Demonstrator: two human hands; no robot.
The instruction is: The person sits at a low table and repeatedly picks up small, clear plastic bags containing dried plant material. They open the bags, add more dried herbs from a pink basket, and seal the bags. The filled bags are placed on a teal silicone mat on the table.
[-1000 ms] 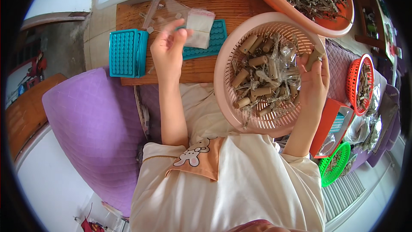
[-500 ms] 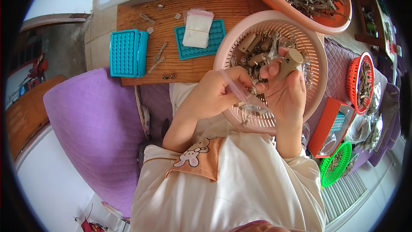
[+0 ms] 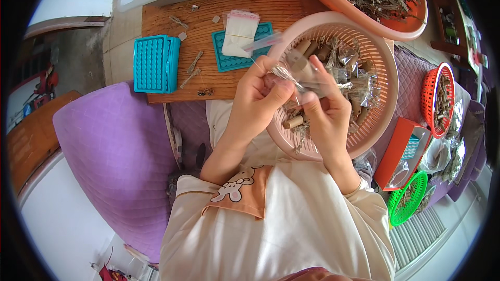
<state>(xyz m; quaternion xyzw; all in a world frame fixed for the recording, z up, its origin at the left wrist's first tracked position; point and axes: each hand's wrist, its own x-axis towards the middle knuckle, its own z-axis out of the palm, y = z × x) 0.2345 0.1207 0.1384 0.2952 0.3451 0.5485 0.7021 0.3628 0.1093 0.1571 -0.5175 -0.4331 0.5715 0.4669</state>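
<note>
**You:** In the head view, how are my hands set?

**Guide:** Your left hand [image 3: 260, 96] is pinched, thumb against fingers, on a clear bag [image 3: 263, 44] and a pale dried sprig [image 3: 284, 73]. Your right hand [image 3: 329, 112] is part-curled just beside it, thumb and forefinger apart.

**You:** Does my right hand grip anything?

**Guide:** I can't tell. A brown tube [image 3: 307, 70] shows near its fingertips, but blur hides whether you hold it, or whether it sits inside the bag or behind it.

**You:** Where is all this?

**Guide:** Over the near left part of your pink basket [image 3: 389, 106], which holds more tubes and wrapped sprigs. Left of it, on the wooden table [image 3: 224, 87], a banded stack of small bags [image 3: 239, 36] lies on a teal tray [image 3: 223, 63]. Further left are more teal trays [image 3: 152, 65]. Beyond the basket stands an orange basin [image 3: 403, 34] of dried stems.
</note>
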